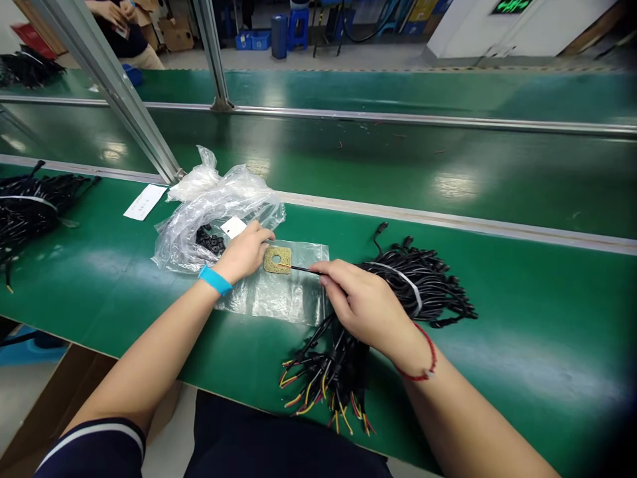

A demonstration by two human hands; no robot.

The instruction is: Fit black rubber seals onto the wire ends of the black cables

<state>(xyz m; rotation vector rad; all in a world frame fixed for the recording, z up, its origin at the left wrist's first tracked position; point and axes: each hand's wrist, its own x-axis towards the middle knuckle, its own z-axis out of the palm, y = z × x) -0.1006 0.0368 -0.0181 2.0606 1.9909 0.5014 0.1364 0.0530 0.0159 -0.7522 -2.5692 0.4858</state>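
My right hand (365,302) is closed around a thin black cable (304,269), pinched between thumb and fingers. Its bare wire end lies over a yellowish sponge (272,264) with a round hole in the middle. Beside the sponge's left edge is my left hand (245,253), fingers bent and partly spread, with some fingertips hidden. Under the sponge lies a flat clear plastic bag (283,295). Left of that hand, small black parts (210,240) sit in a crumpled clear bag (192,209) near a white label (233,227).
A tied bundle of black cables (432,282) lies right of my right hand; red and yellow wire ends (343,405) fan out below. Another cable bundle (30,202) and a paper slip (144,202) are at left. A metal post (119,99) rises from the green bench (522,318). Another person's hands (117,12) show behind.
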